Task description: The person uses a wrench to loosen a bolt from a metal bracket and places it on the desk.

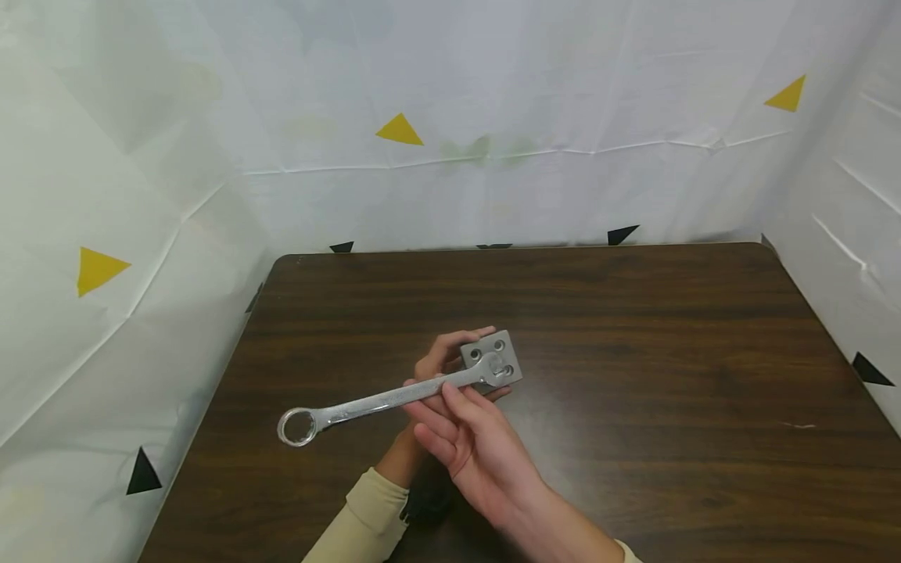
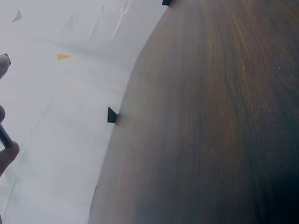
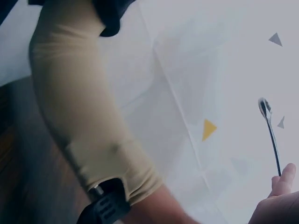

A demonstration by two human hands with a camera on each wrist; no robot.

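A grey square metal plate (image 1: 501,350) with several holes is held above the table by my left hand (image 1: 438,361), whose fingers curl round its left side. A silver combination wrench (image 1: 366,405) has one end on a fastener at the plate's middle, and its ring end (image 1: 297,427) points left. My right hand (image 1: 442,405) grips the wrench shaft near the plate. In the left wrist view, a threaded bolt end (image 2: 4,138) shows between the fingertips (image 2: 8,154). In the right wrist view, the wrench (image 3: 271,135) rises past my thumb (image 3: 283,179).
The dark wooden table (image 1: 633,328) is walled by white sheeting (image 1: 493,117) marked with yellow and black triangles at the back and both sides. My left forearm in a beige sleeve (image 3: 88,121) crosses close to the right wrist.
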